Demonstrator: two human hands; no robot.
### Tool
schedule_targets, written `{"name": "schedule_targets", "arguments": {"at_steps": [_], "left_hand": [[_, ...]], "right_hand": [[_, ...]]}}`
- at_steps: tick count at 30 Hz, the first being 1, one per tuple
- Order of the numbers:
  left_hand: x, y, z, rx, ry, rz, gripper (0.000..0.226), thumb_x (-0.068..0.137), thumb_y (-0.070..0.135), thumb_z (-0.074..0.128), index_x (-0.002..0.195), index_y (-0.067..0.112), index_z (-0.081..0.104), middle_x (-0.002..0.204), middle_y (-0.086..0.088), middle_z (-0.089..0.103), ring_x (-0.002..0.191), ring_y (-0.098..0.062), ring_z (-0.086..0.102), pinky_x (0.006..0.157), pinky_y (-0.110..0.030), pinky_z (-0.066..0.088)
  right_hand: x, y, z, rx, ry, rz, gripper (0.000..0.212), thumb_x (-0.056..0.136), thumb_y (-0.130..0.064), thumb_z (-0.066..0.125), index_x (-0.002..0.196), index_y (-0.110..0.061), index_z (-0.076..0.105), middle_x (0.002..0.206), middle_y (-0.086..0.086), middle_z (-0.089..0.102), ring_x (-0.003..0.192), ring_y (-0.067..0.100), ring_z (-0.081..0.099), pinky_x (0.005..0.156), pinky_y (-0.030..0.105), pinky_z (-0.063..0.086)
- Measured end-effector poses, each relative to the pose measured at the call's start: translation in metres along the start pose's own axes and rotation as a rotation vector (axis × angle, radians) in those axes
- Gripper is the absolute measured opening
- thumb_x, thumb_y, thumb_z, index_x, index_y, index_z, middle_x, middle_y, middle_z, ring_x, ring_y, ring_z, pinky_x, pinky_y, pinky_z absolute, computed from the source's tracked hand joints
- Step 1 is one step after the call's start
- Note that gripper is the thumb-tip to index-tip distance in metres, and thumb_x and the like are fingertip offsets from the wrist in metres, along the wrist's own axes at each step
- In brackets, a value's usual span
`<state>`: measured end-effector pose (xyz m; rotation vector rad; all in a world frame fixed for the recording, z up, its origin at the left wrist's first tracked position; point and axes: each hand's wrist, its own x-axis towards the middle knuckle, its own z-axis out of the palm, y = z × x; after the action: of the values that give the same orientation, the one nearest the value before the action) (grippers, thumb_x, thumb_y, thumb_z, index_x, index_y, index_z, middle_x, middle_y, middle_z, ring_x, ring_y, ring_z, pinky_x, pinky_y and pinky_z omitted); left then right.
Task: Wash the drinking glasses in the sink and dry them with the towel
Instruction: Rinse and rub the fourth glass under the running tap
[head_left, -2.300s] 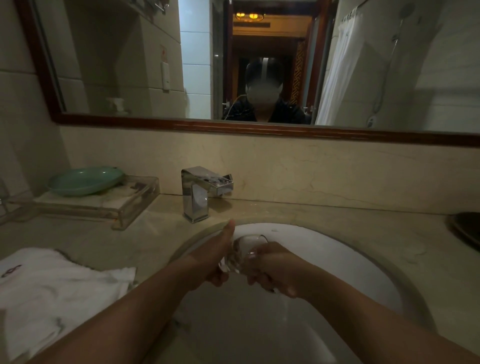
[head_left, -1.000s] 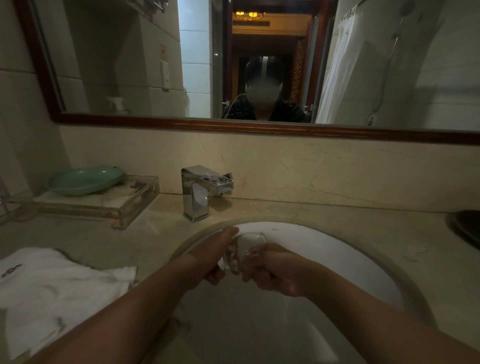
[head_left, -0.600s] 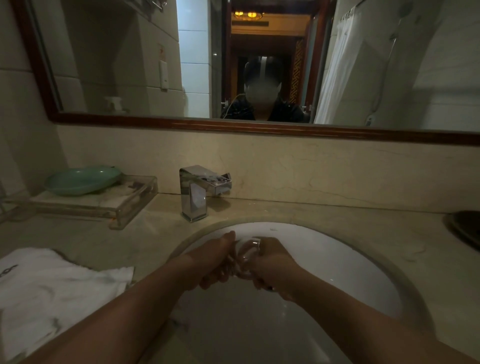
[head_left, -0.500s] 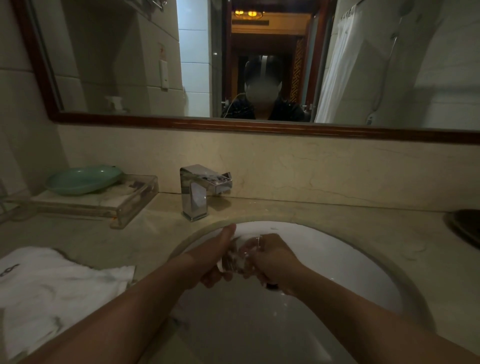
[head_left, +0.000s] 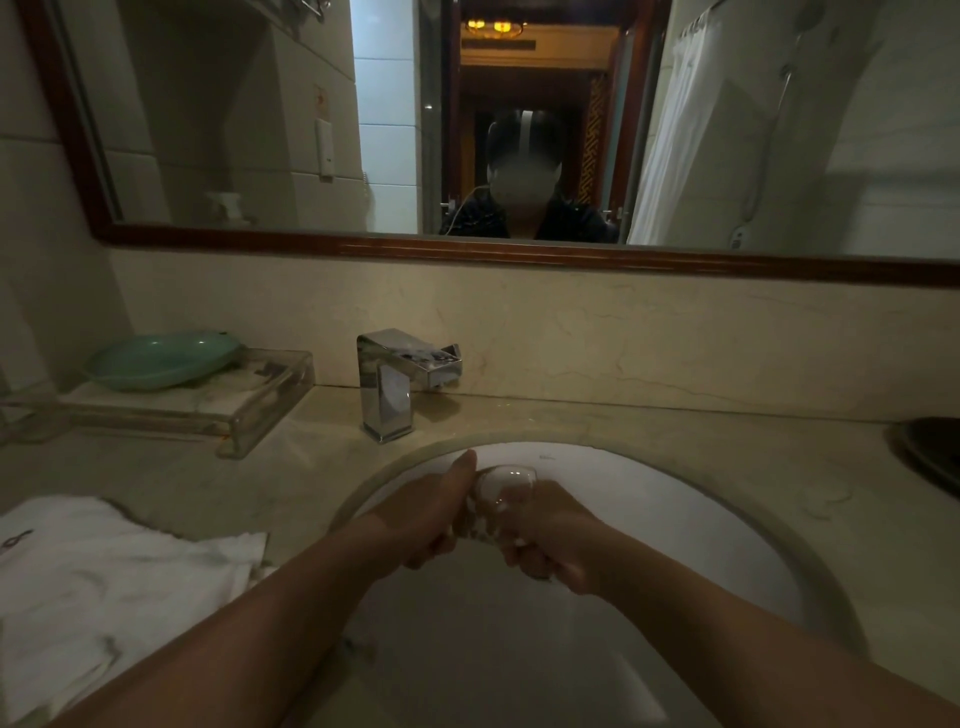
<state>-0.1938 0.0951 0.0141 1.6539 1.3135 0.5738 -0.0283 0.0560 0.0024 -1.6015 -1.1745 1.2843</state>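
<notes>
Clear glass (head_left: 506, 483) sits gripped between the left hand (head_left: 434, 512) and right hand (head_left: 553, 535) over the sink (head_left: 701, 519); its rim, covered moments ago, shows again, so washing likely continues, towel (head_left: 104, 571) unused.

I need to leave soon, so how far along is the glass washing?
Done: nothing clearly; nothing finished shows on the counter. In hand: the left hand and right hand grip one glass over the sink, seemingly washing it. To do: drying with the towel, which lies untouched on the counter's left side.
</notes>
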Motion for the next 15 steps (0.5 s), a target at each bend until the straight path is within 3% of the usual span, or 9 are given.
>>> {"name": "schedule_targets", "arguments": {"at_steps": [3,7,10,13,15], "left_hand": [[0.0,0.002,-0.002,-0.049,0.019,0.022,0.074,0.107,0.059,0.025,0.104,0.0,0.069,0.062,-0.012,0.059,0.042,-0.017,0.045,0.044,-0.022,0.034],[0.0,0.004,-0.002,-0.174,0.011,0.029,0.059,0.107,0.053,0.033,0.091,0.009,0.069,0.062,-0.011,0.06,0.042,-0.015,0.044,0.046,-0.022,0.032],[-0.001,0.004,-0.001,-0.212,-0.128,-0.034,0.059,0.103,0.054,0.033,0.072,0.013,0.061,0.059,-0.007,0.051,0.045,-0.014,0.034,0.05,-0.025,0.024],[0.001,0.004,-0.001,-0.245,-0.22,-0.075,0.059,0.101,0.058,0.032,0.076,0.012,0.059,0.057,-0.005,0.049,0.046,-0.014,0.028,0.05,-0.025,0.018],[0.003,0.003,-0.003,-0.311,-0.182,-0.022,0.06,0.102,0.06,0.035,0.079,0.012,0.063,0.059,-0.008,0.051,0.045,-0.016,0.032,0.049,-0.022,0.022]], "right_hand": [[-0.001,-0.003,0.001,0.089,-0.173,-0.01,0.008,0.099,-0.009,0.055,0.097,-0.005,0.062,0.075,0.016,0.064,0.046,0.011,0.043,0.044,0.022,0.026],[-0.001,-0.002,0.002,0.109,-0.138,-0.022,0.016,0.097,-0.006,0.058,0.109,0.003,0.063,0.081,0.014,0.068,0.046,0.009,0.047,0.042,0.019,0.027],[0.007,0.005,-0.002,0.026,-0.065,-0.01,0.016,0.095,-0.021,0.066,0.103,-0.007,0.068,0.072,0.013,0.068,0.046,0.012,0.045,0.043,0.023,0.026],[0.01,0.008,-0.007,0.032,-0.065,-0.004,0.015,0.095,-0.023,0.063,0.097,-0.009,0.069,0.061,0.01,0.062,0.049,0.016,0.042,0.047,0.026,0.024],[0.007,0.004,-0.007,0.065,-0.111,0.013,0.018,0.098,-0.021,0.057,0.096,-0.006,0.067,0.059,0.006,0.057,0.044,0.012,0.037,0.045,0.025,0.019]]}}
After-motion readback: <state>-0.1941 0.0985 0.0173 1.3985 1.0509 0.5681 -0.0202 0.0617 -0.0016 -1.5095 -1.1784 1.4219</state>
